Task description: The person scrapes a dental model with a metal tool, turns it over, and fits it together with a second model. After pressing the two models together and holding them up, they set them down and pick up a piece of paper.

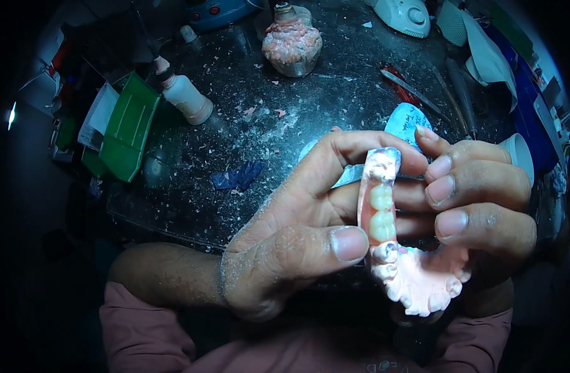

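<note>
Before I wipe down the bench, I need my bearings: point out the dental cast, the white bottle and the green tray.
Dental cast (424,273), head view: its pale pink middle.
White bottle (188,101), head view: its body.
Green tray (126,135), head view: its wall.

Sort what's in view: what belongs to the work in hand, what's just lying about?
In the work:
- pale pink dental model with white teeth
- two yellowish teeth set in it
- left hand and right hand

Apparently lying about:
- white, pink-stained plastic bottle
- green plastic holder
- crumpled dark blue pieces
- pink-crusted metal pot
</note>
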A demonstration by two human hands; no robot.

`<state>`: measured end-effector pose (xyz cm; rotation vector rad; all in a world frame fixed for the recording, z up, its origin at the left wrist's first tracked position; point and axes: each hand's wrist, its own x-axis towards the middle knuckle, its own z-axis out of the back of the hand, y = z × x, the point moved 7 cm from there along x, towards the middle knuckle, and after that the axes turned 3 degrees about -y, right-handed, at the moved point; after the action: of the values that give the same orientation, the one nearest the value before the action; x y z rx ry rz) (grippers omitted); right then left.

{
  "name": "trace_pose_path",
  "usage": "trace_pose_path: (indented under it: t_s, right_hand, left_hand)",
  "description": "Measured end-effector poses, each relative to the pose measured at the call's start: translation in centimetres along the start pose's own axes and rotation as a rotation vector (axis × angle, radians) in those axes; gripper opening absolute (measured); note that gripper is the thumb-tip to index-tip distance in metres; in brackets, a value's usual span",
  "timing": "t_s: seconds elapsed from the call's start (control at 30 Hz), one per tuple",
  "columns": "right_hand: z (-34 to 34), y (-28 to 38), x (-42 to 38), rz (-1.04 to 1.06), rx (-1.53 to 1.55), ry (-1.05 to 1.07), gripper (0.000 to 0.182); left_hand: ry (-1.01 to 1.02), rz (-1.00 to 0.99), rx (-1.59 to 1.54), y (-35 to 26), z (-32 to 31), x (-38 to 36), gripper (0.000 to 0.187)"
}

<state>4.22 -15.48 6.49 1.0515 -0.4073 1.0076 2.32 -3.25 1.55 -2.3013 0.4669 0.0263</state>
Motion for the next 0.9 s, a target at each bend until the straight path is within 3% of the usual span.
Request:
trace_pose_path:
  t_s: [0.1, 0.2, 0.27, 0.33, 0.4, 0.43, 0.47, 0.53, 0.7, 0.9]
  right_hand:
    - [0.5, -0.7, -0.3, 0.037, -0.004, -0.006, 0.026]
    - [0.8, -2.2, -0.7, 0.138, 0.012, 0.028, 0.042]
    - [1.0, -3.1, -0.1, 0.183, 0.119, -0.022, 0.074]
    - [1.2, -3.2, 0.2, 0.126, 0.259, -0.122, 0.102]
    - [0.9, -4.8, -0.8, -0.021, 0.327, -0.161, 0.106]
    - [0.7, -4.9, -0.7, -0.023, 0.323, -0.158, 0.1]
    - [0.7, -4.6, -0.6, -0.021, 0.317, -0.158, 0.1]
    - [0.5, -5.0, -0.6, -0.219, 0.363, -0.176, 0.097]
    - [0.6, -4.8, -0.5, -0.052, 0.38, -0.18, 0.09]
    - [0.6, -4.7, -0.6, -0.063, 0.384, -0.186, 0.09]
  left_hand:
    - [0.04, 0.053, -0.04, 0.1, -0.1, 0.1, 0.082]
    - [0.065, 0.04, -0.051, 0.2, -0.2, 0.1, 0.083]
    - [0.043, 0.015, -0.079, -0.2, -0.3, 0.2, 0.088]
    - [0.093, -0.25, 0.011, -1.0, 0.0, 0.5, 0.083]
    - [0.148, -0.541, 0.1, -1.7, -0.2, 0.5, 0.078]
    - [0.187, -0.581, 0.148, -1.9, -0.1, 0.5, 0.078]
    - [0.193, -0.582, 0.146, -2.1, -0.2, 0.3, 0.078]
    - [0.133, -0.556, 0.255, -2.1, -0.3, 0.2, 0.08]
    - [0.149, -0.577, 0.237, -2.1, -0.3, 0.4, 0.086]
    - [0.183, -0.6, 0.243, -2.2, -0.2, 0.5, 0.088]
